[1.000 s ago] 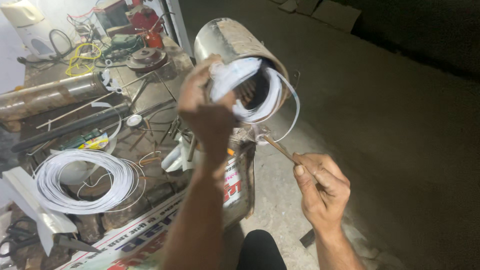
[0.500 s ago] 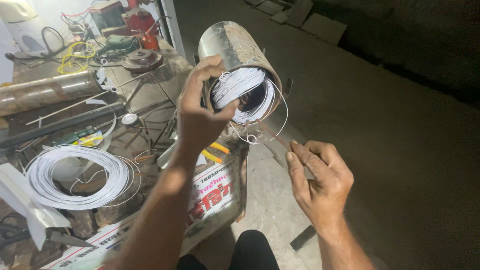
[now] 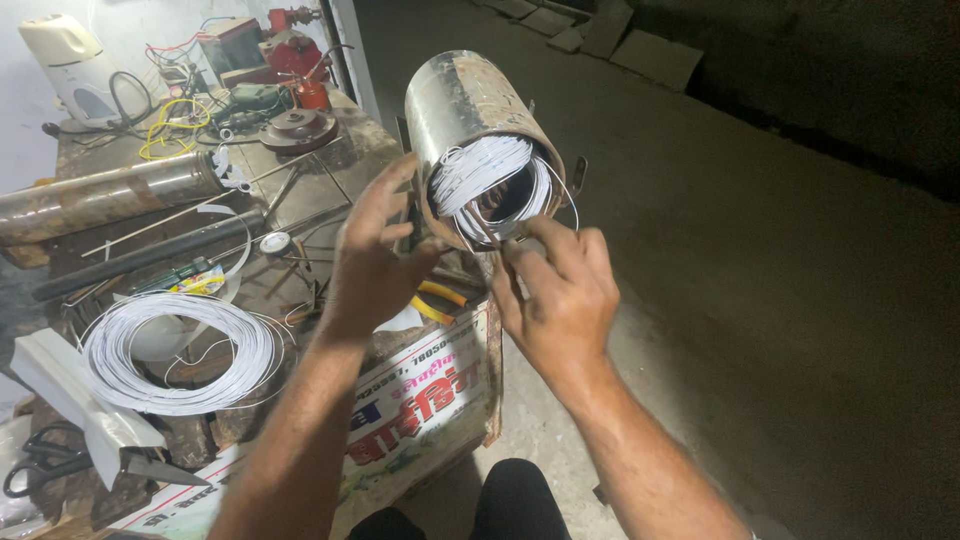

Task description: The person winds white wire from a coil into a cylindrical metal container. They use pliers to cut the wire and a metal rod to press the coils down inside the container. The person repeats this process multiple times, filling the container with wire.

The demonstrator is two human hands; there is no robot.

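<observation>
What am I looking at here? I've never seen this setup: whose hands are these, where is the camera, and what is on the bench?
There is no machine: a person works with bare hands, filmed by one camera worn on the head and looking down. The left hand is open beside the rusty, shiny metal cylinder, fingers spread near its rim. The right hand pinches at the white wire winding packed inside the cylinder's open end; what exactly its fingertips grip is hidden. On the cluttered workbench lie a loose coil of white wire, a long rusty metal tube, black-handled scissors and a white electric kettle at the back. To the right is bare concrete floor.
</observation>
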